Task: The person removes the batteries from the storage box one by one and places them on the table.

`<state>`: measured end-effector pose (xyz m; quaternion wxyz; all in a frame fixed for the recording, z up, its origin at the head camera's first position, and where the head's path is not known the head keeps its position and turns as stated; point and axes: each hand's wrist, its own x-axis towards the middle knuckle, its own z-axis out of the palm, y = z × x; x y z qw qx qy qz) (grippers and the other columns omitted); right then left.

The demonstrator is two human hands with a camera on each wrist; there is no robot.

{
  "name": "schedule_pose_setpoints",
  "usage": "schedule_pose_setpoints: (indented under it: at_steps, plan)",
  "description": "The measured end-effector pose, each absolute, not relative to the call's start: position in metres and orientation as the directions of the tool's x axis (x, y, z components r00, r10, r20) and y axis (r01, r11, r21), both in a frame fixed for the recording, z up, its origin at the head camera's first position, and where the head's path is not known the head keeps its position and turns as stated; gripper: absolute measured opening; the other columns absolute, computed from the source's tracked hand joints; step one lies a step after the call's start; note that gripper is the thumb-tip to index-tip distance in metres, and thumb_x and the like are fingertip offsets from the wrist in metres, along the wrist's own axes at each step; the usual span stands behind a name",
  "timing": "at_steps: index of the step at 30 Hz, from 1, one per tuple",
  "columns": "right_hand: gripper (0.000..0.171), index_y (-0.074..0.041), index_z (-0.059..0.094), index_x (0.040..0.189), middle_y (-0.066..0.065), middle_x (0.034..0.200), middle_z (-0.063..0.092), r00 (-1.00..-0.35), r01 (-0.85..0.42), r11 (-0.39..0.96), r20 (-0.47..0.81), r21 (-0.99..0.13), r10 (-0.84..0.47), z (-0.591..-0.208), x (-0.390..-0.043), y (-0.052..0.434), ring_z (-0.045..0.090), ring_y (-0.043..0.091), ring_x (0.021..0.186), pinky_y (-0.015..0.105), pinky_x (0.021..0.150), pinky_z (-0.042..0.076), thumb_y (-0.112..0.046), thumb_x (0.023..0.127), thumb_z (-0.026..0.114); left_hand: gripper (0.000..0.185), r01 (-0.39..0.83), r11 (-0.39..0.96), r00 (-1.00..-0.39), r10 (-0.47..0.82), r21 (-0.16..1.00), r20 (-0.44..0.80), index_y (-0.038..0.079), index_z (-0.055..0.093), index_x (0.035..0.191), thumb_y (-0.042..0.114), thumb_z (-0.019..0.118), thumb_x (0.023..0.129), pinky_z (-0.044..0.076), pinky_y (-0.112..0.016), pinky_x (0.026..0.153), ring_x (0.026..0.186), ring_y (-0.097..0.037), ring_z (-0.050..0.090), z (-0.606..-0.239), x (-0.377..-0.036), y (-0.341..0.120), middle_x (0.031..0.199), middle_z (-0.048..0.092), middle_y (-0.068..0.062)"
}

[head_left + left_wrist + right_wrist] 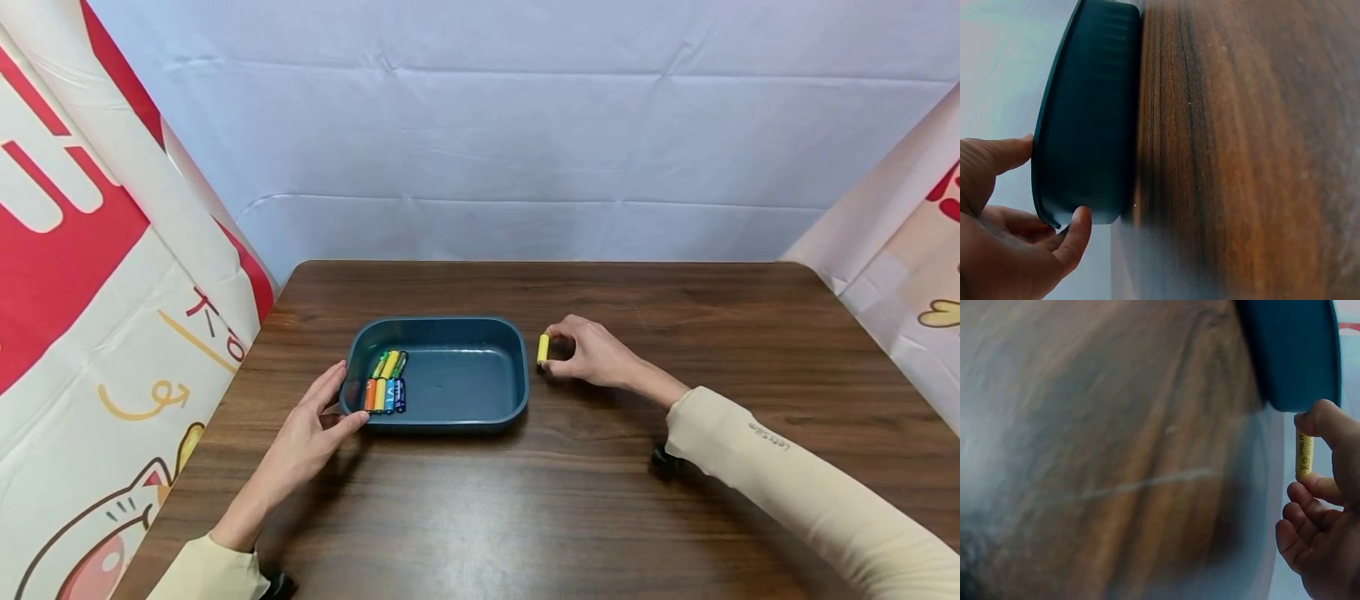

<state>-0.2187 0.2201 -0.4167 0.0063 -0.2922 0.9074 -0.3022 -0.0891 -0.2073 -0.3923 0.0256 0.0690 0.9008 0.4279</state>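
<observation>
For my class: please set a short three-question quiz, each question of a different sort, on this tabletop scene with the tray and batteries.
1. True or false: the right hand pinches a yellow battery outside the blue tray.
2. Multiple choice: the batteries in the tray lie at its A) left end B) right end C) middle.
3. Fill in: the left hand touches the tray's near-left ____.

Key
1. True: the yellow battery is held just beyond the tray's right rim, above the wooden table.
2. A.
3. Corner: thumb and fingers rest against it.
</observation>
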Motion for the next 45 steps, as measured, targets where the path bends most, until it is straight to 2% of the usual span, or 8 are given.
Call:
schedule_pose_setpoints:
  at_steps: [13, 29, 45]
  plan:
    - [0.044, 0.001, 0.069, 0.126, 0.010, 0.105, 0.060, -0.835, -0.513, 0.700, 0.099, -0.496, -0.542, -0.431, -0.222, 0.223, 0.052, 0.021, 0.088, 0.040, 0.077, 0.047, -0.023, 0.091, 0.078, 0.078, 0.113, 0.624, -0.989, 0.147, 0.773, 0.026, -0.002, 0.029, 0.160, 0.021, 0.072, 0.100, 0.049, -0.050, 0.103, 0.132, -0.040, 0.052, -0.395, -0.089, -0.209, 0.166, 0.026, -0.021]
    - [0.045, 0.003, 0.068, 0.127, 0.012, 0.107, 0.061, -0.835, -0.515, 0.693, 0.114, -0.505, -0.538, -0.433, -0.221, 0.223, 0.050, 0.022, 0.089, 0.040, 0.076, 0.045, -0.021, 0.091, 0.079, 0.077, 0.118, 0.612, -0.989, 0.143, 0.782, 0.037, -0.003, 0.030, 0.160, 0.021, 0.072, 0.099, 0.049, -0.049, 0.103, 0.131, -0.040, 0.053, -0.396, -0.088, -0.209, 0.166, 0.027, -0.021]
    - [0.052, 0.004, 0.064, 0.133, 0.013, 0.110, 0.061, -0.843, -0.505, 0.692, 0.121, -0.516, -0.525, -0.432, -0.218, 0.223, 0.052, 0.024, 0.093, 0.042, 0.080, 0.048, -0.022, 0.090, 0.081, 0.078, 0.106, 0.602, -0.989, 0.143, 0.792, 0.024, -0.003, 0.030, 0.160, 0.021, 0.072, 0.099, 0.049, -0.049, 0.104, 0.134, -0.039, 0.051, -0.396, -0.088, -0.209, 0.167, 0.025, -0.021]
